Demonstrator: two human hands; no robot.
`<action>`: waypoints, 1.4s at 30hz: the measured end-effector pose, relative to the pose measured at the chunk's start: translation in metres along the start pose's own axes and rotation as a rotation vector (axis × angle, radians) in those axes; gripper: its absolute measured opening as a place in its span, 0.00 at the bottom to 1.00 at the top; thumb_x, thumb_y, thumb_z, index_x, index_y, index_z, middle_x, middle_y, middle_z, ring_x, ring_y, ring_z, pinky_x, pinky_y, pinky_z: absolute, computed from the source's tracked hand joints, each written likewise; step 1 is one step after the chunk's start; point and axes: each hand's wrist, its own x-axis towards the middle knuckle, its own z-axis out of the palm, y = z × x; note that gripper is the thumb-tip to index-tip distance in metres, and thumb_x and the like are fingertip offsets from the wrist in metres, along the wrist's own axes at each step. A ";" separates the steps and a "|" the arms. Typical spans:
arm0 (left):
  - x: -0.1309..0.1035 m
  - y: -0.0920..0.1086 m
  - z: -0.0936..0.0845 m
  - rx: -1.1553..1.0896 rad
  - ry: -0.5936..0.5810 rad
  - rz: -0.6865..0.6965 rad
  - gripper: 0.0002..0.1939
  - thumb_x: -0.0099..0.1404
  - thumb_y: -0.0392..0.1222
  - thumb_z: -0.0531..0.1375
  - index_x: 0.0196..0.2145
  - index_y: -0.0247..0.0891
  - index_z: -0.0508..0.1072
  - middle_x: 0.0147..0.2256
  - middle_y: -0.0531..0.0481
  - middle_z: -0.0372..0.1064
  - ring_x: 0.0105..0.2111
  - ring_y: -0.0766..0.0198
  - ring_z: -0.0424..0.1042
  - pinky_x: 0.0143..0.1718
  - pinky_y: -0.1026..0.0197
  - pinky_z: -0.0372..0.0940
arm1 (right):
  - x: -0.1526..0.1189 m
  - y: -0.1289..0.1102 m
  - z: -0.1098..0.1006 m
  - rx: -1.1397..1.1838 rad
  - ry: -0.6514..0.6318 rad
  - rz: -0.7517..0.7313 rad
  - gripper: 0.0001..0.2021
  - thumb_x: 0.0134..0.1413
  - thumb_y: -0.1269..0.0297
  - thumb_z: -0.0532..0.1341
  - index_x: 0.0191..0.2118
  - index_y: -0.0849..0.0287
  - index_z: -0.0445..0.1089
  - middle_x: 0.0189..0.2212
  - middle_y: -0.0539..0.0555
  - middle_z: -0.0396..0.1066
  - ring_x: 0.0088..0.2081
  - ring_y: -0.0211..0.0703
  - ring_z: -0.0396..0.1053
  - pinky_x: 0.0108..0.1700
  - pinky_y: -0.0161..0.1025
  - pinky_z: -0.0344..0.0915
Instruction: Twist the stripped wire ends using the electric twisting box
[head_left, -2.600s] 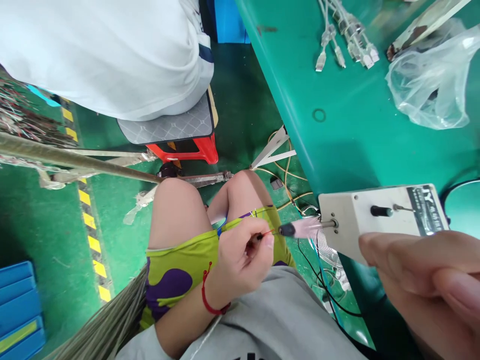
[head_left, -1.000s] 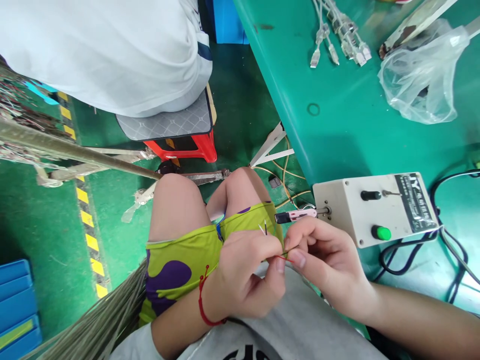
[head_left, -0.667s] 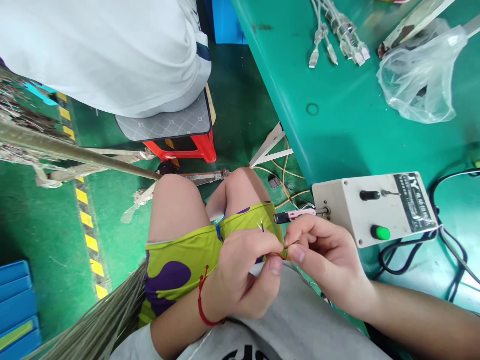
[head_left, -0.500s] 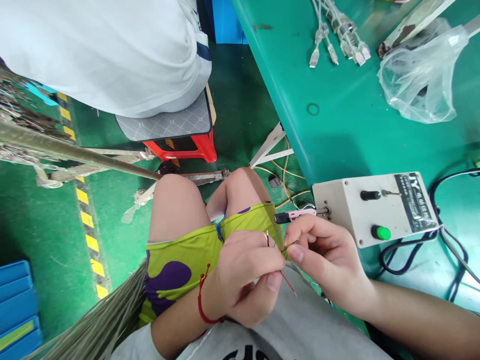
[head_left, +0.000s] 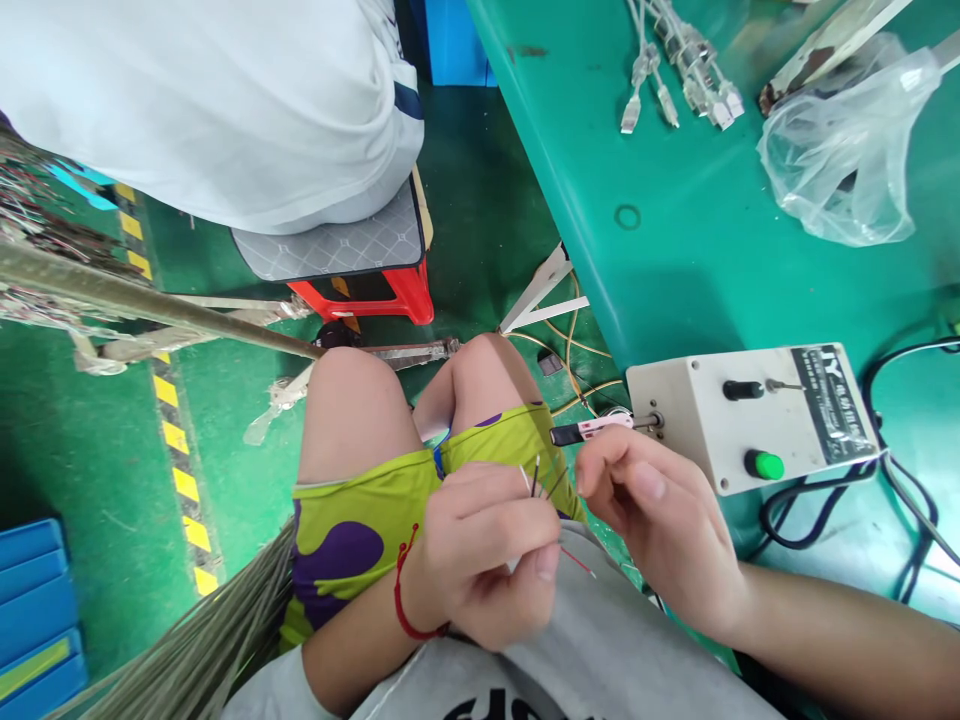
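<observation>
Closed over my lap, my left hand (head_left: 491,555) pinches several thin wires. A black wire (head_left: 535,478), a white wire (head_left: 523,480) and a dark greenish wire (head_left: 556,484) stick up above its fingers, while a red wire (head_left: 579,562) pokes out below, by the thumb. Just right of the wire ends is my right hand (head_left: 671,515), its fingers loosely curled and thumb apart from the index finger, with nothing seen in it. Beyond its fingertips, a black-and-pink clip-like piece (head_left: 589,430) is mounted on the shaft of a white control box (head_left: 750,415).
The control box stands on a green table (head_left: 660,250), black cables (head_left: 810,510) beside it. Farther back lie USB cables (head_left: 694,75) and a clear plastic bag (head_left: 840,150). A person in white (head_left: 225,110) sits on a red stool (head_left: 401,295). Grey cables (head_left: 217,630) hang at my left.
My right thumb and index finger have let go of a wire and parted, moving slightly right. My left hand has shifted a little left, still gripping the wires.
</observation>
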 end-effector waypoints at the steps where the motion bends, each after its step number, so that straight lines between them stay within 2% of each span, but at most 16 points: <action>1: -0.001 -0.001 -0.001 0.017 0.028 -0.011 0.06 0.77 0.35 0.59 0.46 0.43 0.76 0.26 0.55 0.66 0.21 0.63 0.64 0.24 0.59 0.63 | -0.001 0.001 0.000 -0.002 0.014 0.013 0.24 0.82 0.43 0.64 0.36 0.54 0.81 0.23 0.46 0.61 0.25 0.40 0.54 0.27 0.41 0.49; 3: -0.002 -0.002 -0.004 0.069 0.071 -0.051 0.07 0.78 0.35 0.61 0.46 0.43 0.78 0.27 0.54 0.71 0.22 0.63 0.67 0.25 0.59 0.67 | -0.002 0.005 0.000 -0.036 0.021 0.065 0.31 0.84 0.39 0.59 0.32 0.55 0.79 0.23 0.49 0.63 0.26 0.42 0.58 0.29 0.43 0.51; 5: -0.002 -0.003 -0.008 0.102 0.111 -0.096 0.06 0.79 0.34 0.62 0.47 0.43 0.79 0.28 0.54 0.74 0.23 0.64 0.71 0.27 0.60 0.69 | 0.000 0.009 0.000 -0.064 -0.031 0.174 0.37 0.84 0.35 0.53 0.28 0.56 0.77 0.21 0.49 0.62 0.26 0.43 0.58 0.31 0.44 0.51; 7: -0.001 -0.003 -0.010 0.127 0.137 -0.145 0.05 0.79 0.35 0.64 0.47 0.43 0.80 0.28 0.55 0.75 0.22 0.65 0.71 0.26 0.62 0.69 | 0.003 0.012 0.001 -0.056 -0.084 0.293 0.39 0.83 0.31 0.50 0.28 0.55 0.76 0.20 0.49 0.59 0.25 0.44 0.57 0.32 0.45 0.52; 10: 0.004 -0.003 -0.011 0.188 0.147 -0.215 0.05 0.81 0.35 0.65 0.45 0.43 0.80 0.29 0.56 0.75 0.20 0.69 0.68 0.23 0.65 0.65 | 0.009 0.012 0.003 0.026 -0.047 0.344 0.33 0.78 0.31 0.55 0.32 0.54 0.75 0.21 0.49 0.61 0.27 0.47 0.58 0.34 0.45 0.56; 13: 0.007 -0.004 -0.010 0.229 0.145 -0.263 0.05 0.82 0.35 0.64 0.45 0.41 0.80 0.31 0.56 0.77 0.22 0.71 0.70 0.23 0.68 0.66 | 0.012 0.007 0.006 0.174 0.010 0.315 0.22 0.74 0.41 0.65 0.33 0.52 0.71 0.24 0.48 0.63 0.27 0.45 0.56 0.34 0.45 0.58; 14: 0.007 -0.004 -0.009 0.236 0.148 -0.274 0.04 0.82 0.35 0.65 0.45 0.41 0.79 0.31 0.56 0.77 0.22 0.71 0.71 0.24 0.69 0.67 | 0.012 0.006 0.007 0.229 0.025 0.316 0.19 0.73 0.44 0.67 0.36 0.52 0.73 0.25 0.48 0.64 0.27 0.44 0.55 0.34 0.44 0.59; 16: 0.007 -0.005 -0.008 0.251 0.149 -0.286 0.04 0.82 0.35 0.66 0.45 0.41 0.79 0.32 0.56 0.78 0.24 0.71 0.74 0.26 0.70 0.70 | 0.011 0.004 0.009 0.328 0.060 0.332 0.14 0.72 0.47 0.69 0.50 0.52 0.80 0.27 0.48 0.67 0.27 0.43 0.56 0.35 0.43 0.60; 18: 0.007 -0.006 -0.008 0.265 0.149 -0.289 0.03 0.81 0.35 0.66 0.45 0.41 0.79 0.33 0.56 0.79 0.24 0.71 0.75 0.26 0.70 0.70 | 0.009 0.004 0.010 0.410 0.071 0.349 0.22 0.74 0.46 0.69 0.64 0.49 0.78 0.29 0.48 0.68 0.27 0.43 0.57 0.36 0.42 0.62; 20: 0.007 -0.007 -0.007 0.272 0.144 -0.292 0.03 0.82 0.35 0.67 0.45 0.41 0.79 0.33 0.56 0.80 0.24 0.71 0.75 0.25 0.70 0.69 | 0.007 0.006 0.010 0.472 0.054 0.345 0.25 0.76 0.43 0.67 0.69 0.47 0.76 0.29 0.48 0.67 0.27 0.42 0.56 0.35 0.41 0.62; 25: 0.009 -0.010 -0.006 0.279 0.124 -0.298 0.04 0.81 0.35 0.66 0.44 0.41 0.78 0.31 0.57 0.78 0.22 0.72 0.72 0.24 0.70 0.66 | 0.004 0.015 0.010 0.501 0.048 0.320 0.23 0.82 0.36 0.63 0.65 0.44 0.77 0.31 0.46 0.66 0.26 0.38 0.51 0.34 0.39 0.61; 29: 0.010 -0.013 -0.005 0.280 0.111 -0.278 0.05 0.82 0.36 0.65 0.44 0.40 0.77 0.30 0.58 0.76 0.22 0.73 0.70 0.24 0.71 0.65 | 0.003 0.019 0.011 0.512 0.048 0.296 0.20 0.84 0.37 0.63 0.61 0.44 0.80 0.27 0.45 0.66 0.27 0.39 0.50 0.35 0.37 0.61; 35: 0.013 -0.013 -0.004 0.316 0.071 -0.288 0.04 0.81 0.35 0.66 0.44 0.41 0.77 0.29 0.59 0.76 0.19 0.74 0.68 0.23 0.70 0.65 | 0.002 0.012 0.014 0.533 0.144 0.374 0.19 0.79 0.35 0.67 0.57 0.43 0.82 0.23 0.44 0.67 0.28 0.41 0.52 0.36 0.37 0.61; 42: 0.014 -0.012 -0.002 0.334 0.045 -0.289 0.05 0.80 0.34 0.65 0.43 0.42 0.76 0.25 0.62 0.74 0.18 0.73 0.68 0.22 0.70 0.64 | 0.003 0.010 0.014 0.530 0.138 0.374 0.19 0.78 0.35 0.69 0.56 0.42 0.84 0.22 0.44 0.67 0.27 0.41 0.52 0.37 0.38 0.59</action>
